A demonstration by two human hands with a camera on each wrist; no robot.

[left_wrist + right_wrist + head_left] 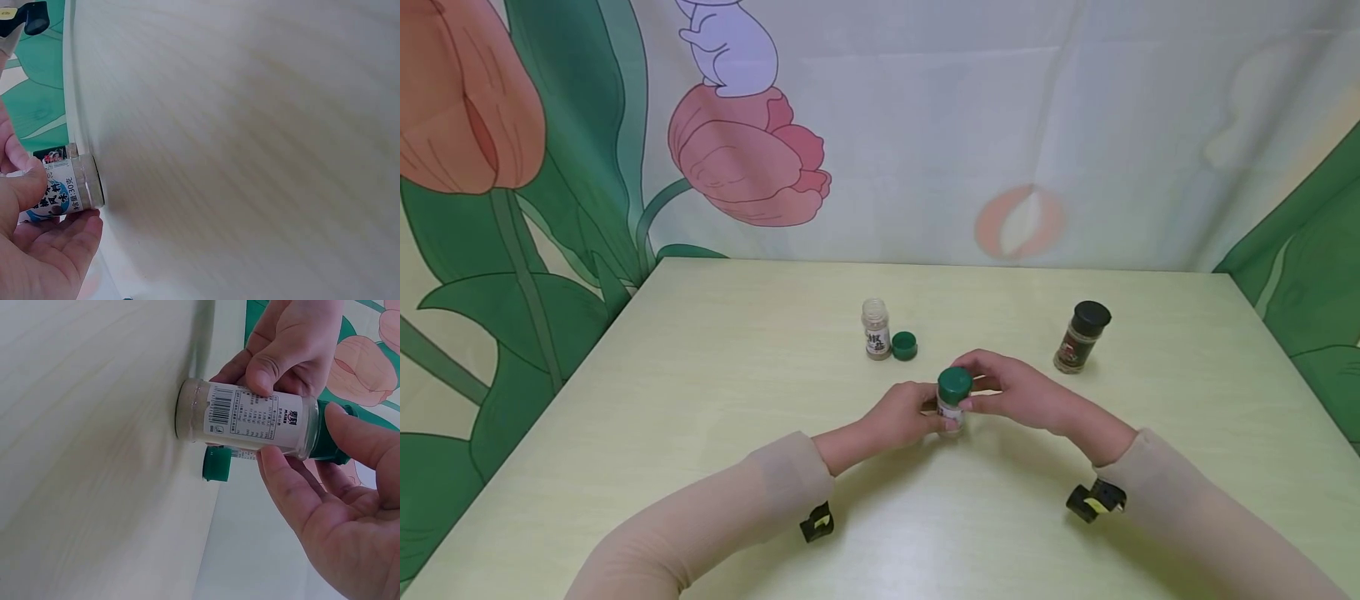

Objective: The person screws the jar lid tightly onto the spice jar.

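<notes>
Your left hand [902, 417] grips the jar [250, 419] low down, fingers curled round it. Your right hand [1022, 393] holds its green lid [955, 385] between thumb and fingers. The jar is upright in front of you, its base at the table [737, 350]. Beyond it stands the open jar [877, 340] (bare at the neck), the loose lid [905, 346] just beside it. Farther right, the dark jar [1074, 350] wears its black lid [1091, 317].

The left arm [722, 500] reaches in from the lower left of the head view and the right arm [1202, 508] from the lower right, the left hand [901, 417] and right hand [1015, 390] close together below centre, both with fingers [290, 487] curled.
</notes>
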